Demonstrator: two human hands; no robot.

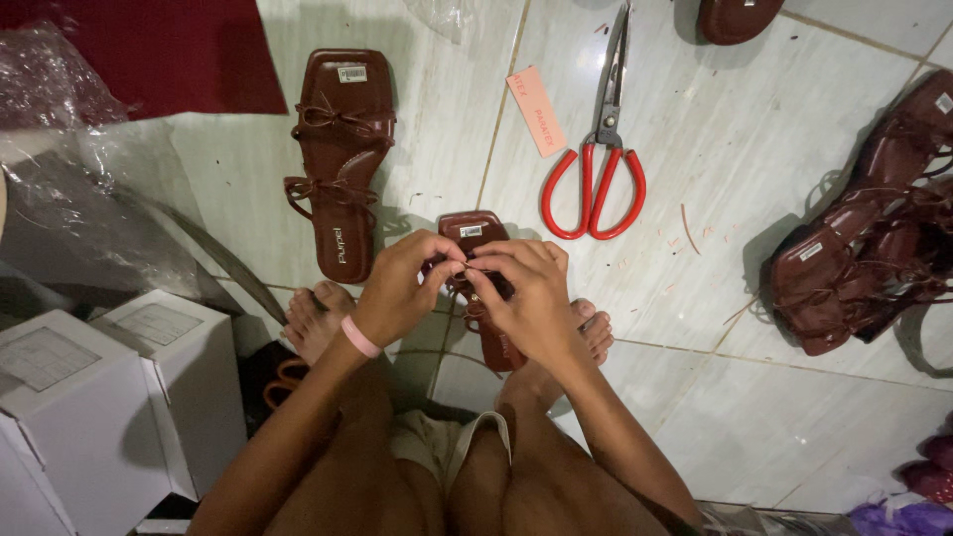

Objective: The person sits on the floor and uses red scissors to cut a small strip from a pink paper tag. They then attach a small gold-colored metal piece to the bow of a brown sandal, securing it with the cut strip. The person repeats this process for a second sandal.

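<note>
Left hand: the left hand (402, 288), a pink band at its wrist, was pinched narrow, thumb and forefinger closed on the thin strap at the front of the sandal.
Right hand: the right hand (526, 298) met it fingertip to fingertip, fingers curled tight on the same strap, covering the sandal's middle.
Thing in hand: a dark brown square-toed sandal (478, 238) was held over the tiled floor (754, 199), between the person's bare feet, toe pointing away, a small white sticker on its insole.
Handling: it looked light, with a stiff flat sole and a glossy, likely slippery upper; the straps seemed thin and pliable, so fine fingertip pinches suit them, while the sole edge gives the firmest hold.
Matching sandal: a second brown sandal (340, 159) with two bow-tied straps lay flat to the left, just beyond the left foot.
Scissors: red-handled scissors (601, 139) lay shut on the tiles to the right, near a pink paper tag (536, 111).
Other footwear: a heap of brown sandals (864, 248) sat at the far right, well apart.
Boxes: white cardboard boxes (89, 397) stood at the lower left, beside crumpled clear plastic (69, 179).
</note>
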